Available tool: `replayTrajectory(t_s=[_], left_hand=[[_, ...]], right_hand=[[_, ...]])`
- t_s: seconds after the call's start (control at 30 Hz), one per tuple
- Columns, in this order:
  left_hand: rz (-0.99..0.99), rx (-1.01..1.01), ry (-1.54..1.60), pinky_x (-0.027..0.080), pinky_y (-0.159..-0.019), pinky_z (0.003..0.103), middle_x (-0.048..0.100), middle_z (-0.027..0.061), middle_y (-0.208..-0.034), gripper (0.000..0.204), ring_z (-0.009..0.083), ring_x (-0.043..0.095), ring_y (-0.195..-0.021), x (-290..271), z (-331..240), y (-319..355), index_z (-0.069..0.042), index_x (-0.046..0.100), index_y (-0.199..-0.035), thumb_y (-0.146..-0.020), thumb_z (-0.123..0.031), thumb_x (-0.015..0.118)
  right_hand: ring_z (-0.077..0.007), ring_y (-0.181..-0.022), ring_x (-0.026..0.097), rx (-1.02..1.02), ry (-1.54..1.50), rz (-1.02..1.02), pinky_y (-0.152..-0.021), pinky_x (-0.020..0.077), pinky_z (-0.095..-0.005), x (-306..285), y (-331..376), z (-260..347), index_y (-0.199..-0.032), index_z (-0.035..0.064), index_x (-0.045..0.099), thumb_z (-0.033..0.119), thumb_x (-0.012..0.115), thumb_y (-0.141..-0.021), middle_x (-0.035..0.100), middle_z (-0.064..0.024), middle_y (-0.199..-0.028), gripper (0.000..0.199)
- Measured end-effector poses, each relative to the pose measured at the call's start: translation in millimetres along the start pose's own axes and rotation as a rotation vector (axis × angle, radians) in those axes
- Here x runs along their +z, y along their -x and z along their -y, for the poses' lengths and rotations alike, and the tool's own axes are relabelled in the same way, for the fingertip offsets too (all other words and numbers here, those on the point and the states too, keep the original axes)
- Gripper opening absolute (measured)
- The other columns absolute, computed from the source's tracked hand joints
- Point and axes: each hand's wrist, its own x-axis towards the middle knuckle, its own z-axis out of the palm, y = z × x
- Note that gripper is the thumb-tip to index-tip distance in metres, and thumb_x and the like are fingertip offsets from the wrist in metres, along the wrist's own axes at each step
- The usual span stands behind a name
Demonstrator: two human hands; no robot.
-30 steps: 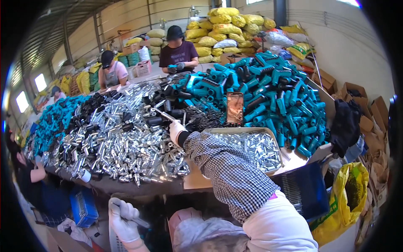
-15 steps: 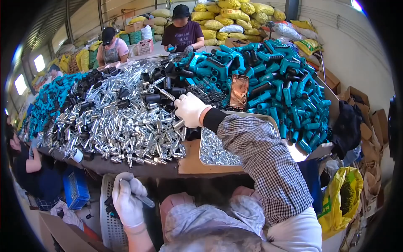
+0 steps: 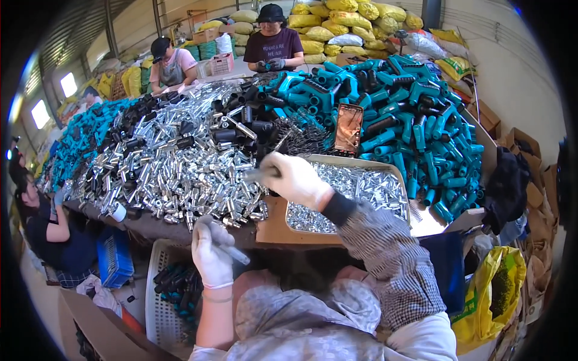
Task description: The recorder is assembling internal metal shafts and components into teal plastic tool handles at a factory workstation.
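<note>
in the head view, your left grip (image 3: 211,259) curls closed round one grey rod (image 3: 237,255); your right grip (image 3: 298,180) pinches one blurred metal piece (image 3: 255,175) near the metal fittings (image 3: 174,174), too many to count; a steady, light pinch should serve best; there is one tray (image 3: 355,161), one phone (image 3: 348,128).
</note>
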Motion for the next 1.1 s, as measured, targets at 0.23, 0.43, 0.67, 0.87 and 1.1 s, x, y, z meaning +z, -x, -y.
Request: replayTrajectory(t_s=[0.23,0.43,0.67,0.87,1.1], left_hand=[[0.126,0.023,0.068,0.040,-0.060,0.032,0.047,0.0010,-0.071,0.032,0.0151,0.046,-0.065,48.7,-22.2,52.8,-0.010,0.054,-0.097,-0.101,-0.041,0.058],[0.439,-0.123,-0.108,0.043,-0.060,0.023,0.058,0.0052,-0.078,0.034,0.0100,0.053,-0.067,29.3,8.4,70.6,0.003,0.061,-0.114,-0.103,-0.029,0.059],[0.557,-0.213,-0.041,0.045,-0.070,0.026,0.058,0.0041,-0.083,0.030,0.0119,0.055,-0.075,41.2,7.9,81.2,0.003,0.062,-0.114,-0.103,-0.024,0.060],[0.826,0.441,-1.188,0.051,-0.091,0.040,0.063,0.0111,-0.110,0.032,0.0292,0.062,-0.107,51.2,-2.5,56.5,-0.003,0.069,-0.110,-0.079,-0.010,0.074],[0.922,-0.088,-1.160,0.053,-0.093,0.038,0.064,0.0199,-0.126,0.089,0.0353,0.067,-0.108,30.0,4.0,51.4,-0.006,0.038,-0.152,-0.077,-0.020,0.084]], right_hand=[[-0.0294,-0.078,0.069,0.119,-0.191,0.267,-0.072,0.0552,-0.0375,40.4,152.4,28.9,-0.103,0.0081,0.074,0.027,0.079,-0.080,0.070,-0.0135,-0.087,0.030],[-0.0304,-0.071,0.071,0.264,-0.100,0.183,-0.065,0.0564,-0.0375,44.8,189.7,36.5,-0.088,0.0066,0.074,0.028,0.081,-0.072,0.071,-0.0137,-0.078,0.027],[-0.0346,-0.066,0.068,0.062,0.054,0.222,-0.060,0.0542,-0.0427,45.2,187.0,31.8,-0.075,0.0080,0.068,0.029,0.078,-0.072,0.067,-0.0138,-0.069,0.024],[-0.0377,-0.070,0.068,0.068,0.087,0.183,-0.062,0.0546,-0.0455,44.2,178.0,10.3,-0.084,0.0079,0.068,0.023,0.076,-0.076,0.068,-0.0158,-0.075,0.019],[-0.0379,-0.085,0.069,0.188,-0.112,0.328,-0.077,0.0540,-0.0418,1.3,142.3,36.1,-0.102,0.0023,0.070,0.036,0.076,-0.083,0.070,-0.0200,-0.090,0.039]])
